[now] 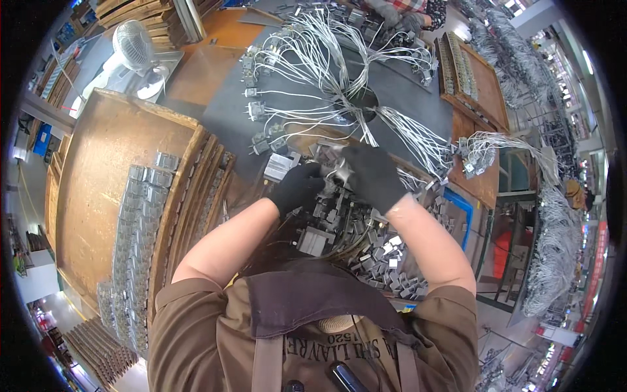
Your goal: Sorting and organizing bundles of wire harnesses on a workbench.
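Note:
Both my hands wear black gloves and work close together in front of my chest. My left hand (299, 187) is curled, its fingers turned toward the other hand. My right hand (373, 176) bends in from the right, slightly blurred. Between them is a small greyish metal part (339, 172), smeared and partly covered, so its kind is unclear. A light grey ribbed block (279, 167) lies just beyond my left hand. Below the hands is a heap of small grey metal pieces (392, 261), with a larger square grey housing (315, 241) at its left.
Bundled white cables (339, 78) with grey housings (256, 111) fan over the dark tabletop (225, 117). Wooden trays (111, 176) holding rows of grey parts (134, 222) stand at left. A white fan (132, 47) is behind. Another person's gloved hands (408, 25) work at the far side.

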{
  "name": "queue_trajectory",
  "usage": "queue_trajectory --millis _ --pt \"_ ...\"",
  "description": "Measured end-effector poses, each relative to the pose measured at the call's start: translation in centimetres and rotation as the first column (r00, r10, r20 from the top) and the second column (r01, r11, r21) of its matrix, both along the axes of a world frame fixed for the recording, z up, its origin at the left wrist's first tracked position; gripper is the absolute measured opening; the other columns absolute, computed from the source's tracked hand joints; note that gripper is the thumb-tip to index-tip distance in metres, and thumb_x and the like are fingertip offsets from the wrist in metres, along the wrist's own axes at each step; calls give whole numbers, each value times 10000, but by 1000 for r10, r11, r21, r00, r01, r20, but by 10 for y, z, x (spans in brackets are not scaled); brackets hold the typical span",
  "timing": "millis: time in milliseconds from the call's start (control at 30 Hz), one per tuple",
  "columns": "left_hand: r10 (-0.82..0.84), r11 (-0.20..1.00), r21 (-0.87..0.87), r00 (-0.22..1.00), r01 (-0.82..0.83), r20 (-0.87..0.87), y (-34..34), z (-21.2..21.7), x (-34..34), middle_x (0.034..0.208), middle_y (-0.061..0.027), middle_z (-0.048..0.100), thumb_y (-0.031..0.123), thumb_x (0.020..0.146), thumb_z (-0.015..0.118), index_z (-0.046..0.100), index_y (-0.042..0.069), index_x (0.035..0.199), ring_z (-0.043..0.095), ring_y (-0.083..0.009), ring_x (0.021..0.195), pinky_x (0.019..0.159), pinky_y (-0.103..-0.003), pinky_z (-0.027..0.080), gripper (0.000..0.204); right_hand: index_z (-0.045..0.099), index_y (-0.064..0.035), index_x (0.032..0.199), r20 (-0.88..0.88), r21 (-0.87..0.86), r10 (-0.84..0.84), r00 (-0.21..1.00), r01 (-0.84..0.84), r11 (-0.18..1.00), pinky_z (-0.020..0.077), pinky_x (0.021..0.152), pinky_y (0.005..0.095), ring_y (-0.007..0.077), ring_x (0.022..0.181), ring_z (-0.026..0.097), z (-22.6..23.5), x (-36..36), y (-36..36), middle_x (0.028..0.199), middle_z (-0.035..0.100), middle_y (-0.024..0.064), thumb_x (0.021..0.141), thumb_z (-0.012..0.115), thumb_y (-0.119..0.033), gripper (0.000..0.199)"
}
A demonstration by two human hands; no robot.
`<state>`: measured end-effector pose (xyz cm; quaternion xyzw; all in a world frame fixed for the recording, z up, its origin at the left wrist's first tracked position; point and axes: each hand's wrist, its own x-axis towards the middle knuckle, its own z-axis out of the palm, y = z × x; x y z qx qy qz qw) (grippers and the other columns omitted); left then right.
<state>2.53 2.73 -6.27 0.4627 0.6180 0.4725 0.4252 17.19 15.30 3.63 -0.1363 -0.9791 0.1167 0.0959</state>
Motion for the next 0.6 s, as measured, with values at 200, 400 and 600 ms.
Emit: queue_trajectory --millis 200,400,600 --pt "-206 959 133 940 248 -271 -16 -36 13 1004 -179 620 157 775 679 603 25 1119 598 -262 937 805 -344 476 376 600 -57 1104 275 -251 25 961 47 967 473 850 431 340 990 598 -14 28 -25 1030 622 162 731 730 -290 459" --pt "-99 967 -230 993 112 69 -19 8 32 964 -148 613 239 834 616 567 32 1085 622 -219 827 638 -351 528 329 612 -95 1064 158 -154 8 987 16 988 490 732 460 344 862 622 -38 46 -31 884 634 132 694 672 -159 381" --pt "-109 994 -64 923 92 -370 -31 11 28 1145 -211 584 331 800 682 544 56 1178 575 -385 1049 878 -455 463 488 631 -100 940 165 -131 4 986 18 991 487 680 468 347 783 621 -62 37 -31 810 623 135 702 661 -205 262"
